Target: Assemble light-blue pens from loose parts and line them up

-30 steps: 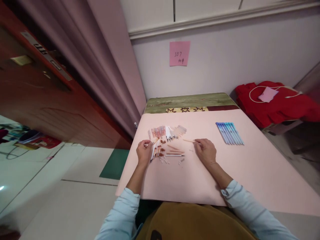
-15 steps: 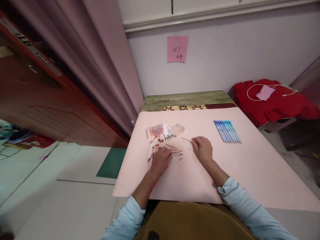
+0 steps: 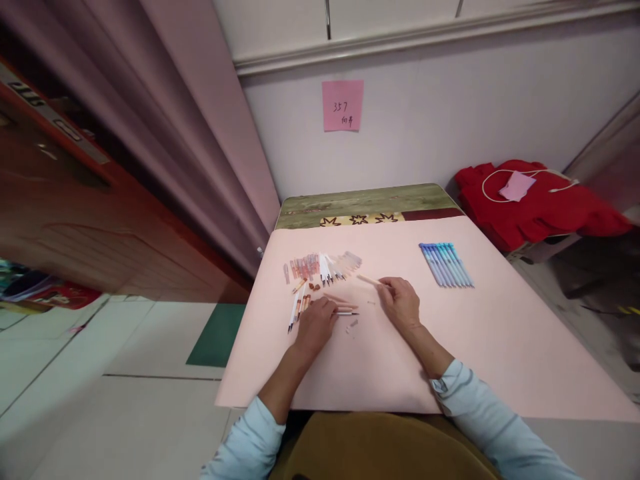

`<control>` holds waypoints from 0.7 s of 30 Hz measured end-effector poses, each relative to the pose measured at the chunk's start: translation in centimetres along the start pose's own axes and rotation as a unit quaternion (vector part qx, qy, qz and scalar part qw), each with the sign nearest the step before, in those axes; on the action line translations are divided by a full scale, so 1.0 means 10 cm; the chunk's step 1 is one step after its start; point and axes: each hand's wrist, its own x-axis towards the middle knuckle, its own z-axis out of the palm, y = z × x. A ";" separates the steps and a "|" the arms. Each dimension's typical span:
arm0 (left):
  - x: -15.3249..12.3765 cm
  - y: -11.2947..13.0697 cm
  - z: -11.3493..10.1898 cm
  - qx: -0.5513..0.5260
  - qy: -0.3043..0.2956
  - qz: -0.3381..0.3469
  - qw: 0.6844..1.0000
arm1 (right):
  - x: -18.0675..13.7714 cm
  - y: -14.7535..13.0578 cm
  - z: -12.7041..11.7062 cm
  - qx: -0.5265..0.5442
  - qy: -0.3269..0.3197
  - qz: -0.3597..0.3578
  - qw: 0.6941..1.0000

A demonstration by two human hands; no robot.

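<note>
My right hand [image 3: 401,305] is closed on one end of a slim beige pen barrel [image 3: 368,279], which points up and left just above the paper. Curled low over the left part of the table is my left hand [image 3: 317,323]. Its fingertips are at the ends of several peach pen barrels [image 3: 345,306] and a white pen refill with a dark tip [image 3: 346,313]; what they grip is hidden. Orange-banded pen parts and white refills [image 3: 293,312] lie left of this hand. Small brown pieces [image 3: 314,287] sit beyond it, and tiny clear bits [image 3: 353,325] to its right.
Behind my hands lie clear reddish pen parts [image 3: 305,267], a fan of white refills [image 3: 327,268] and translucent pieces [image 3: 352,260]. A row of blue-purple pens [image 3: 446,265] is at the right. Red cloth [image 3: 545,207] lies beyond the table; a wooden door [image 3: 100,233] stands left.
The view has shifted slightly. The beige barrel in my right hand sticks out a little more clearly. My left hand stays by the same barrels and refill.
</note>
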 end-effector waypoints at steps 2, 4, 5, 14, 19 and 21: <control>0.01 0.00 0.00 0.003 -0.009 0.003 1.000 | 0.00 0.00 0.00 0.008 -0.001 -0.003 1.000; 0.02 -0.01 -0.01 0.005 -0.018 0.008 1.000 | 0.00 0.00 0.00 0.014 0.000 -0.003 1.000; 0.02 -0.01 -0.01 0.006 -0.023 0.010 1.000 | 0.00 0.00 -0.01 0.016 0.002 -0.005 1.000; -0.02 0.03 0.01 0.078 -0.066 0.028 0.994 | 0.01 -0.01 -0.02 0.028 0.009 -0.033 0.999; 0.00 0.02 -0.09 0.077 0.008 0.061 0.995 | 0.00 -0.02 -0.02 0.038 0.018 -0.039 0.998; 0.06 -0.01 -0.20 0.081 0.045 0.056 0.994 | 0.00 -0.03 -0.02 0.042 0.014 -0.053 0.998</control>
